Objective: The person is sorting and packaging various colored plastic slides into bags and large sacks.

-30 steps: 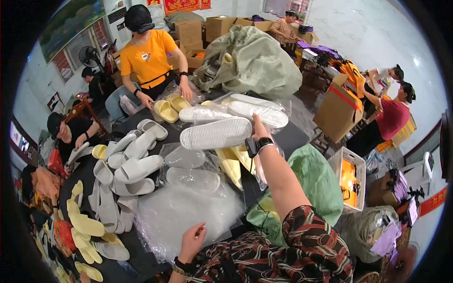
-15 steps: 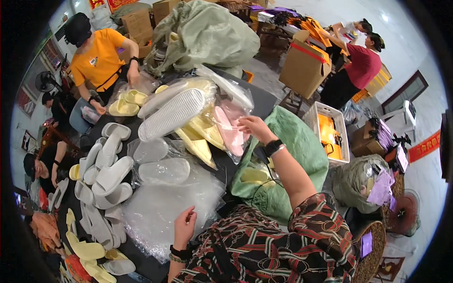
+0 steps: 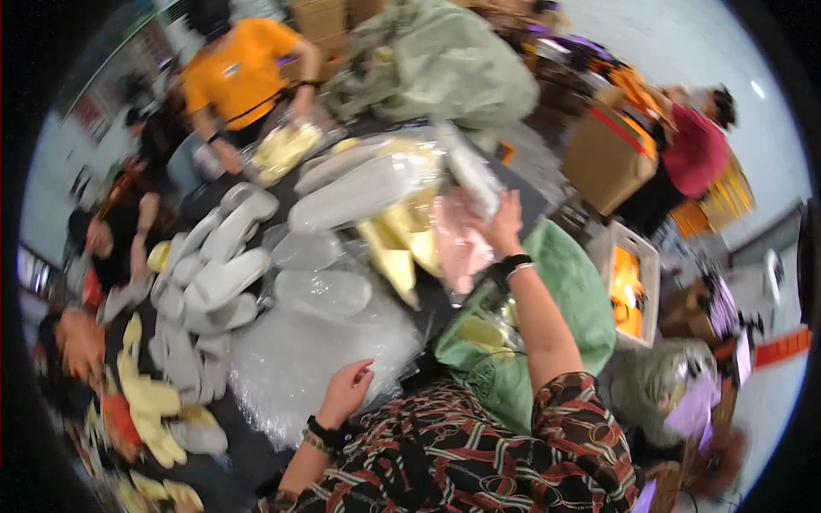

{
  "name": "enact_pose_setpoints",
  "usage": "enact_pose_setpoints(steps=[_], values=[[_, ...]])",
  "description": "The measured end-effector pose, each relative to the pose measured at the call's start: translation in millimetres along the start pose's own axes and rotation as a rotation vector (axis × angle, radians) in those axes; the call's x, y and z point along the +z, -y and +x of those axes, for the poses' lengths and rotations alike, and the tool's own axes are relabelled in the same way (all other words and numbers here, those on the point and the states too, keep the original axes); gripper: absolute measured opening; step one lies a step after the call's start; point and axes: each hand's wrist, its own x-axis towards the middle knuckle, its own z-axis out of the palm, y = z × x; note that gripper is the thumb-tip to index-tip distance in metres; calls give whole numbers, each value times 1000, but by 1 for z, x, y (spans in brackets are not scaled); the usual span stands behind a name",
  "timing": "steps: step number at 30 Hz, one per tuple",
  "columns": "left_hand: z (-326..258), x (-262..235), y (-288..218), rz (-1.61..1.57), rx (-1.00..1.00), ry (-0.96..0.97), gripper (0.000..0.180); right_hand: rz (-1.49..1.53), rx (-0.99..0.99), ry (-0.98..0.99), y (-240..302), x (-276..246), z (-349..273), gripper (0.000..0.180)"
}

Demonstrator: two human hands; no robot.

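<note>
My right hand (image 3: 503, 224), blurred, reaches over the pile on the table. It is at the near end of a grey slipper in clear plastic (image 3: 470, 175) and against bagged pink slippers (image 3: 460, 244); its grip is smeared by motion. My left hand (image 3: 346, 393) hovers by the edge of a stack of clear plastic bags (image 3: 299, 372), fingers loosely bent, nothing visible in them. Two grey slippers (image 3: 323, 293) lie by the bags. Left of the pink pair are bagged yellow slippers (image 3: 389, 252) and a large bagged grey slipper (image 3: 355, 192).
A green sack (image 3: 569, 286) with bagged yellow slippers stands at my right, beside a white crate (image 3: 605, 256). Loose grey slippers (image 3: 227, 278) and yellow slippers (image 3: 150, 410) cover the left side. Across the table, a person in orange (image 3: 242, 73) handles bagged yellow slippers (image 3: 286, 152).
The view has swung, shifting most of the scene rightward. My right hand has moved from the pink slippers' edge to the end of the bagged grey slipper. My left hand stays near the bags.
</note>
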Motion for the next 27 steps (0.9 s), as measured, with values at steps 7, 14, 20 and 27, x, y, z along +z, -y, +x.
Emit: enact_pose_setpoints(steps=[7, 14, 20, 27], values=[[-36, -12, 10, -8, -93, -109, 30, 365, -391, -243, 133, -44, 10, 38], [-59, -17, 35, -86, -180, -210, 30, 304, -16, 781, 213, -10, -117, 60], [-76, -32, 62, -100, -200, -261, 29, 472, -187, 724, 236, 17, -151, 96], [-80, -54, 76, -127, -119, -251, 29, 605, 64, 574, 239, 52, -162, 93]])
